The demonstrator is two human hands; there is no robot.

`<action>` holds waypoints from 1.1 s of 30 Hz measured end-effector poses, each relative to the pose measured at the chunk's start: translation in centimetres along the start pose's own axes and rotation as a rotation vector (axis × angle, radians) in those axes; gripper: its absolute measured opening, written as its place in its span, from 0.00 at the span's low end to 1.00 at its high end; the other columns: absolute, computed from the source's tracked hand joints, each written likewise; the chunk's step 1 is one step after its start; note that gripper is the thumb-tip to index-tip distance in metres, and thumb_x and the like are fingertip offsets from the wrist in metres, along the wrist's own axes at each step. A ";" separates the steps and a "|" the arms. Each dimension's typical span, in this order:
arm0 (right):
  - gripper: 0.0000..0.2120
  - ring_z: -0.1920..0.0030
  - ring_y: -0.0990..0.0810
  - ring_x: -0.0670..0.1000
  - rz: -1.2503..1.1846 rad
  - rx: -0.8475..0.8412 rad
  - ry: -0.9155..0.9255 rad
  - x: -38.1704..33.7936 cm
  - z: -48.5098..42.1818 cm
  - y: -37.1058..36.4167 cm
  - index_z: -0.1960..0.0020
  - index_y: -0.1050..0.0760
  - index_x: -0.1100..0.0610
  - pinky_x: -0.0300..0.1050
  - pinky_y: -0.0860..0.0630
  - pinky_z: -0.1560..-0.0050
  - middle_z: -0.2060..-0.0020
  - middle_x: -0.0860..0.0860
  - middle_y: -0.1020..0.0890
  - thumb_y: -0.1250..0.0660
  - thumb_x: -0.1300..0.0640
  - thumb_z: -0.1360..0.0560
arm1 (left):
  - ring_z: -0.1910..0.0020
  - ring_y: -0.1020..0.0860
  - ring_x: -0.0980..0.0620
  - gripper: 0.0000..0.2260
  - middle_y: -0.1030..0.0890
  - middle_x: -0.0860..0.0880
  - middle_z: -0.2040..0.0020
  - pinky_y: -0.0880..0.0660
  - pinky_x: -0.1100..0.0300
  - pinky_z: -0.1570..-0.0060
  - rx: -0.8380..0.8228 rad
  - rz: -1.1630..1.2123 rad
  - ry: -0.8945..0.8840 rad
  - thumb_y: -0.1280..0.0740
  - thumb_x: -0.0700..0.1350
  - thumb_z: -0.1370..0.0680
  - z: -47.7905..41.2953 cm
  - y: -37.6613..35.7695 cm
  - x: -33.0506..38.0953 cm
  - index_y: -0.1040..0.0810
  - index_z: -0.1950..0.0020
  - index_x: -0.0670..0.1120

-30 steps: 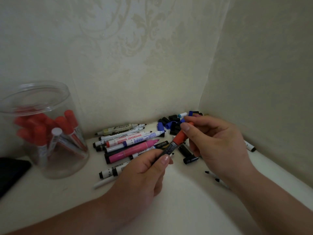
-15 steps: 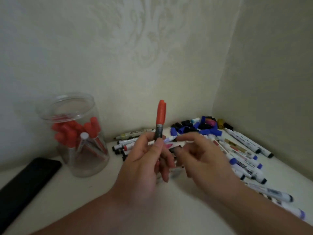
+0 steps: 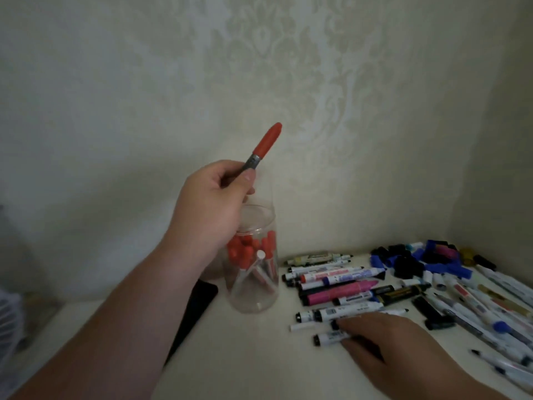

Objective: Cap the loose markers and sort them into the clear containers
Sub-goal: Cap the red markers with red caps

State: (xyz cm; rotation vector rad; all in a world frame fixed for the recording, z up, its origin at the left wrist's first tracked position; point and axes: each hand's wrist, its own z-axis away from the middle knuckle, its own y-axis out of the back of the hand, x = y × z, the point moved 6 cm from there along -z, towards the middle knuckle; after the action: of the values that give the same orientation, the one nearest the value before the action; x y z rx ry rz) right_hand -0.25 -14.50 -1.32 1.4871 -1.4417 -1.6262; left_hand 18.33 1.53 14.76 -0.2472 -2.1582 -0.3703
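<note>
My left hand (image 3: 212, 209) grips a capped red marker (image 3: 263, 147), cap end up and tilted right, just above the mouth of the clear container (image 3: 255, 295). That container stands on the white table and holds several red-capped markers. My right hand (image 3: 383, 342) lies low on the table, fingers on a white marker with a black end (image 3: 328, 338). Loose markers (image 3: 337, 277) lie in a row right of the container. A pile of loose blue and black caps (image 3: 412, 259) sits in the back corner.
A black phone-like slab (image 3: 196, 310) lies flat left of the container, partly under my left forearm. More white markers (image 3: 490, 307) fan out along the right wall. Patterned walls close the back and right side.
My left hand carried the red-capped marker up and left to above the container. My right hand let go and dropped to the markers on the table. The view swung left.
</note>
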 end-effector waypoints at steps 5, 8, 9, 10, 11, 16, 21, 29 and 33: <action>0.19 0.29 0.35 0.33 0.048 -0.060 -0.005 -1.4 0.4 0.3 0.27 0.37 0.32 0.33 0.48 0.26 0.29 0.31 0.33 0.43 0.44 0.17 | 0.56 0.15 0.53 0.03 0.13 0.48 0.55 0.21 0.54 0.50 -0.075 -0.002 0.152 0.36 0.42 0.18 -2.8 -0.4 -2.7 0.25 0.51 0.47; 0.19 0.28 0.36 0.34 0.069 -0.053 0.000 -1.6 0.3 0.4 0.27 0.37 0.33 0.36 0.50 0.24 0.28 0.32 0.33 0.44 0.45 0.16 | 0.54 0.15 0.51 0.03 0.14 0.49 0.55 0.21 0.51 0.48 -0.100 -0.201 0.149 0.33 0.45 0.20 -3.4 -0.3 -2.7 0.25 0.53 0.49; 0.19 0.28 0.36 0.34 0.077 -0.050 0.006 -1.6 0.5 0.3 0.26 0.38 0.33 0.37 0.51 0.24 0.28 0.32 0.33 0.44 0.45 0.16 | 0.54 0.16 0.49 0.05 0.15 0.49 0.56 0.22 0.51 0.49 -0.119 -0.286 0.140 0.32 0.47 0.20 -3.6 -0.3 -2.7 0.25 0.55 0.50; 0.19 0.28 0.36 0.34 0.078 -0.035 0.018 -1.5 0.4 0.3 0.27 0.37 0.33 0.37 0.50 0.23 0.28 0.32 0.33 0.44 0.45 0.16 | 0.54 0.17 0.48 0.06 0.16 0.49 0.57 0.23 0.51 0.50 -0.138 -0.358 0.129 0.31 0.48 0.21 -3.6 -0.4 -2.6 0.25 0.56 0.51; 0.19 0.29 0.34 0.34 0.079 -0.015 0.023 -1.3 0.5 0.3 0.27 0.37 0.32 0.34 0.47 0.25 0.29 0.32 0.31 0.44 0.45 0.17 | 0.53 0.18 0.48 0.06 0.17 0.50 0.57 0.23 0.51 0.50 -0.151 -0.418 0.124 0.30 0.50 0.22 -3.7 -0.5 -2.7 0.25 0.56 0.51; 0.14 0.47 0.24 0.32 0.055 0.017 0.031 -0.5 0.8 0.2 0.37 0.25 0.32 0.21 0.33 0.48 0.44 0.32 0.20 0.35 0.43 0.21 | 0.44 0.21 0.49 0.26 0.20 0.53 0.46 0.25 0.48 0.39 -0.180 -0.516 0.163 0.26 0.59 0.27 -4.0 -0.7 -3.6 0.26 0.35 0.47; 0.12 0.58 0.24 0.35 0.024 -0.006 0.025 0.2 0.7 0.2 0.38 0.25 0.38 0.29 0.28 0.58 0.55 0.36 0.20 0.37 0.44 0.21 | 0.42 0.27 0.45 0.16 0.24 0.47 0.43 0.29 0.47 0.40 0.158 -0.480 -0.461 0.29 0.50 0.23 0.6 -2.0 2.3 0.25 0.40 0.43; 0.15 0.67 0.29 0.41 0.137 -0.066 -0.122 4.0 1.3 3.2 0.63 0.32 0.47 0.35 0.36 0.68 0.67 0.44 0.26 0.31 0.41 0.27 | 0.60 0.28 0.58 0.02 0.24 0.56 0.58 0.30 0.63 0.59 -0.622 -0.490 -0.551 0.32 0.46 0.22 9.2 -14.5 -2.8 0.21 0.53 0.50; 0.13 0.65 0.29 0.39 0.189 -0.169 -0.123 5.4 1.6 3.8 0.57 0.28 0.47 0.36 0.34 0.65 0.66 0.42 0.26 0.32 0.38 0.26 | 0.48 0.25 0.51 0.05 0.24 0.52 0.50 0.27 0.56 0.49 -0.663 -0.705 -0.398 0.33 0.44 0.22 7.3 -16.5 -6.7 0.20 0.46 0.50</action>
State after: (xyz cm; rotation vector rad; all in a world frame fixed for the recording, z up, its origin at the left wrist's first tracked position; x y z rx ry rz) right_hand -4.24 -19.91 -0.22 1.1400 -1.4233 -1.6994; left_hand 11.51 -11.61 2.47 0.1030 -2.3903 -1.5557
